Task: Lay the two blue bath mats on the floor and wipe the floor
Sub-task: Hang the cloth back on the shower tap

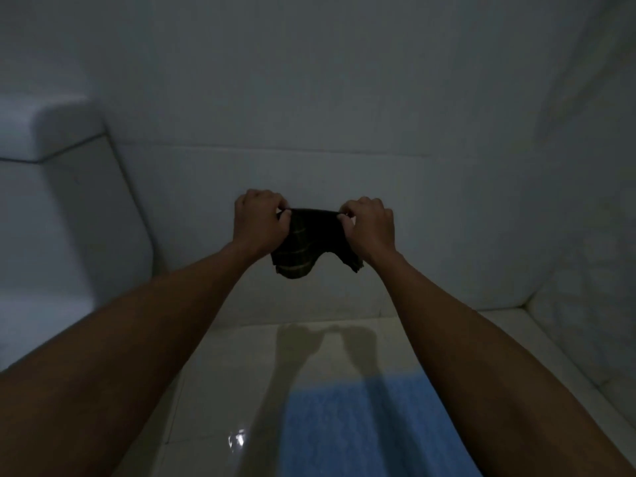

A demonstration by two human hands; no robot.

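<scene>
Two hands (260, 220) (370, 226), each grip pinching the dark cloth (311, 242) stretched between them.

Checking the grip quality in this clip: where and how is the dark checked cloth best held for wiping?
By its top edge, as now: the left hand and right hand each pinch an upper corner of the dark cloth from above. The top hem is stretched flat between them and the rest hangs loose above the floor, so the corners give the firmest hold.
</scene>
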